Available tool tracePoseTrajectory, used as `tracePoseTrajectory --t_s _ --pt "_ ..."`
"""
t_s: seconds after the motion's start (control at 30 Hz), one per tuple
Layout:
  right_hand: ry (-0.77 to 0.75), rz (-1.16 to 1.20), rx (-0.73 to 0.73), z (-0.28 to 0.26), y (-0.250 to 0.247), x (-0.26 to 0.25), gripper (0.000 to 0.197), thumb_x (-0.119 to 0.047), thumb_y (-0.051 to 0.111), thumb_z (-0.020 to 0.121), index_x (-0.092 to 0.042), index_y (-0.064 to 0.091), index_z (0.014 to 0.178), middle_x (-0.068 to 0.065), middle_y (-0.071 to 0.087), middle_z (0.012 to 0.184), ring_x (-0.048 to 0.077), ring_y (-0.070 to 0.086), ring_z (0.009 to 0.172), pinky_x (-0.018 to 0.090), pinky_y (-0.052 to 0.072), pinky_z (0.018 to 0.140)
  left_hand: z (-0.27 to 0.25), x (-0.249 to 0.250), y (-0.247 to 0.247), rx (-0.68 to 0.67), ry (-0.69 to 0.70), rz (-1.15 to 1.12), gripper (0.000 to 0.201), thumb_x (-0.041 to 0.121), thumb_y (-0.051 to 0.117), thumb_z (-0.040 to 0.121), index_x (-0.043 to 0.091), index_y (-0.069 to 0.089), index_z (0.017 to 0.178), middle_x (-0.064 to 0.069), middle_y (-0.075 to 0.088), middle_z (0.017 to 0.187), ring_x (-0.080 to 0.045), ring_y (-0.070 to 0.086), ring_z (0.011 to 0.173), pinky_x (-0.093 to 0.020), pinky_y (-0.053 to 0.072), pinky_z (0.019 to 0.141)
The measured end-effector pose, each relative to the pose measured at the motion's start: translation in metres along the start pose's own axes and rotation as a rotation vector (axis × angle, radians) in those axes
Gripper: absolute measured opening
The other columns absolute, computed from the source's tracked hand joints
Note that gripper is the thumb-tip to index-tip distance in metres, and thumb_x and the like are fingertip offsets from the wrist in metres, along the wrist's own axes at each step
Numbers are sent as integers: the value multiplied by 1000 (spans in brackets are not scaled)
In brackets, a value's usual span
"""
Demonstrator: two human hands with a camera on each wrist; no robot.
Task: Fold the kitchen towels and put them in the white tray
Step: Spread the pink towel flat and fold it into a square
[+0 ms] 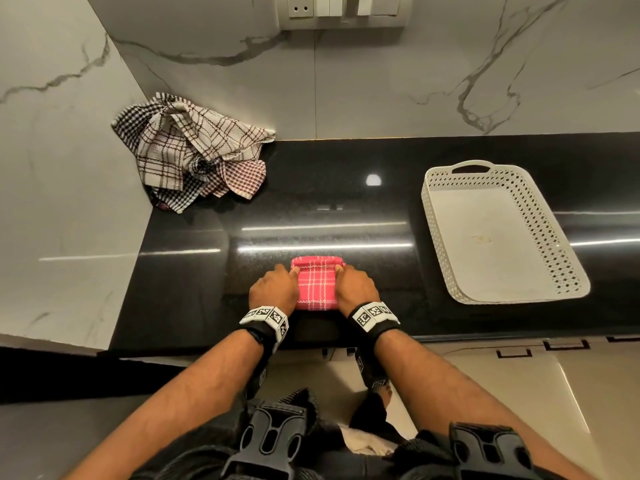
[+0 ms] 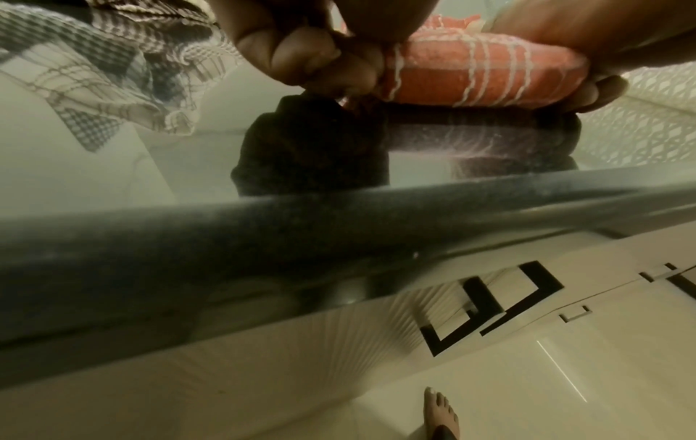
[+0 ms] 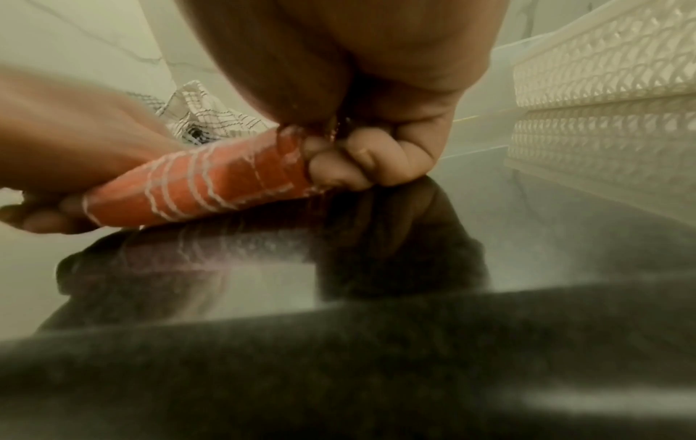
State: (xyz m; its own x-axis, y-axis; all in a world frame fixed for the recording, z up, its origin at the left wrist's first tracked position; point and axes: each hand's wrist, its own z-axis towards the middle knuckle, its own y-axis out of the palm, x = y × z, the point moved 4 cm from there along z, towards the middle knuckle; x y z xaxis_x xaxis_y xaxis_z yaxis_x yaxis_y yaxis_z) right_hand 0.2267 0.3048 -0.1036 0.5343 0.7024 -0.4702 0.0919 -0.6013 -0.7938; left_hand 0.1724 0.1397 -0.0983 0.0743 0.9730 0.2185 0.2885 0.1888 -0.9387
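Observation:
A folded red towel with white check lines (image 1: 317, 285) (image 2: 482, 74) (image 3: 211, 184) sits just above the black counter (image 1: 346, 202) near its front edge. My left hand (image 1: 275, 287) (image 2: 320, 59) grips its left side with curled fingers. My right hand (image 1: 356, 285) (image 3: 361, 160) grips its right side the same way, fingers tucked beneath. A white perforated tray (image 1: 568, 265) (image 3: 602, 83) lies empty to the right. A heap of unfolded checked towels (image 1: 194, 150) (image 2: 94, 65) is piled in the back left corner.
Marble walls rise behind and to the left of the counter. A socket panel (image 1: 341, 10) is set in the back wall. Cabinet fronts (image 2: 565, 327) and the floor lie below the counter's edge, with a bare foot (image 2: 440, 413) on the floor.

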Motion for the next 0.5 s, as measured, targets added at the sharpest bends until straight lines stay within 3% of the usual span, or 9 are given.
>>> tracePoseTrajectory --t_s 0.1,0.2,0.27,0.33,0.37,0.43,0.5 --pt "12 109 76 -5 -6 5 45 -48 30 104 -7 49 108 21 66 107 42 62 98 44 48 80 -9 -11 -4 44 5 -45 57 59 21 101 10 51 104 -14 68 98 -36 66 91 -39 42 70" --pt "-182 -45 329 -33 -13 7 34 -45 38 100 -13 44 111 13 59 108 34 57 98 46 45 83 -26 -19 -8 217 191 -87 35 50 34 101 17 43 97 -6 59 88 -29 60 80 -37 40 66" --pt "-365 -209 325 -50 -3 1 43 -37 42 98 -12 43 132 12 50 130 32 47 122 52 38 102 -37 -18 -1 312 456 -23 25 36 44 98 14 51 108 -7 58 104 -29 58 94 -40 44 79" --pt "-481 -304 184 -54 15 -9 60 -34 36 100 -9 24 152 14 23 160 30 14 150 58 9 120 -39 -8 12 303 707 86 45 31 42 97 6 51 133 -14 52 139 -34 50 128 -48 40 106" --pt "-500 -349 124 -50 22 -13 64 -36 32 102 -9 13 157 11 7 165 27 -2 153 56 -5 120 -36 -4 17 279 771 149 54 31 38 98 5 43 144 -15 40 152 -33 38 141 -49 32 115" --pt "-484 -426 60 -36 31 -14 68 -41 25 102 -11 -1 158 9 -8 166 23 -16 151 54 -15 118 -22 1 22 174 775 251 63 36 29 98 8 26 155 -13 20 162 -27 17 151 -47 16 123" --pt "-428 -473 1 -23 33 -7 71 -47 21 102 -11 -6 158 8 -14 165 21 -20 150 54 -14 119 -7 0 23 60 738 306 69 45 21 98 12 13 157 -8 8 165 -21 1 153 -45 6 124"
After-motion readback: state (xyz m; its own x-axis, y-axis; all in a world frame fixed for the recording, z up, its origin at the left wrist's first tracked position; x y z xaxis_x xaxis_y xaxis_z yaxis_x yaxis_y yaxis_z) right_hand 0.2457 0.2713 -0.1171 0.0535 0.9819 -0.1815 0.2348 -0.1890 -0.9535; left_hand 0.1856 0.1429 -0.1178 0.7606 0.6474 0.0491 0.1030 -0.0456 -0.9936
